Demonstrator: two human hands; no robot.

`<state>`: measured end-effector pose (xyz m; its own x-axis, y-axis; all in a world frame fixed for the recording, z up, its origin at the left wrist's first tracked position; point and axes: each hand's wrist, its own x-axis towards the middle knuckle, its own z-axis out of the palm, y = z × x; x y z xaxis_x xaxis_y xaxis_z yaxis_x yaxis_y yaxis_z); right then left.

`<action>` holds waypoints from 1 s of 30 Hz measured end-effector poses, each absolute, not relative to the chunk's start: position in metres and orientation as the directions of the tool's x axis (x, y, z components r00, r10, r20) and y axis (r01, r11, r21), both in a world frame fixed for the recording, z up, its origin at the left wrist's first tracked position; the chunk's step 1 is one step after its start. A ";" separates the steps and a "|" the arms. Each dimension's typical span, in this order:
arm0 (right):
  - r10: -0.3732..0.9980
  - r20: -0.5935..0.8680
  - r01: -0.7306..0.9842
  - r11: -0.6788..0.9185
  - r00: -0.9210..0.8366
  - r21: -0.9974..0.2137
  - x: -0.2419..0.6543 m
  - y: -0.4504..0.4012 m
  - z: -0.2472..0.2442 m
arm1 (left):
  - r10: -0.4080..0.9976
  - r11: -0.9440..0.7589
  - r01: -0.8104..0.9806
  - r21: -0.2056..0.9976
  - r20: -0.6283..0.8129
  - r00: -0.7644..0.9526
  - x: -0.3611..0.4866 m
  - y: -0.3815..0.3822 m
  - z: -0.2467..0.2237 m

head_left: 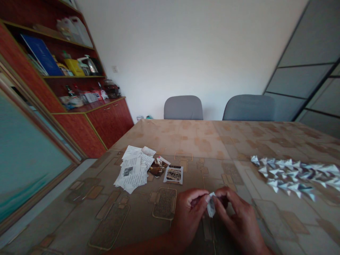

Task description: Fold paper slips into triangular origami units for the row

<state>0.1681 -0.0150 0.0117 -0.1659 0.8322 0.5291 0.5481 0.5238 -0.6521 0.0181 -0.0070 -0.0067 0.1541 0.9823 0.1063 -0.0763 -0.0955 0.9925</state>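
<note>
Between my two hands, just above the tablecloth, is a small folded piece of printed paper [211, 207]. My left hand [189, 209] pinches its left edge between thumb and forefinger. From the other side my right hand [236, 212] grips it the same way, fingers curled. Beyond my left hand lies a loose pile of printed paper pieces [132, 173]. Beside that pile are a brown picture piece [158, 167] and a piece with a group photo [174, 175]. Off to the right, several folded paper pieces [292, 173] with pointed tips stand in rows.
A patterned tablecloth [164, 138] covers the wide table. Two grey chairs [183, 107] stand at its far side against the white wall. To the left is a reddish wooden cabinet [106, 122] with bottles, a kettle [92, 66] and a blue folder [42, 55] on its shelves.
</note>
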 end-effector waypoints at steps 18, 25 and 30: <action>0.957 0.219 0.189 0.255 -0.191 -0.948 0.176 -0.011 0.006 | 0.997 -0.058 -0.093 0.994 0.063 0.052 0.019 -0.004 -0.003; 0.956 0.224 0.201 0.260 -0.187 -0.944 0.172 -0.012 0.005 | 0.994 -0.098 -0.024 0.995 0.099 0.039 0.019 -0.003 -0.009; 0.956 0.226 0.228 0.266 -0.186 -0.937 0.168 -0.012 0.007 | 0.995 -0.087 -0.010 0.996 0.088 0.055 0.019 -0.003 -0.008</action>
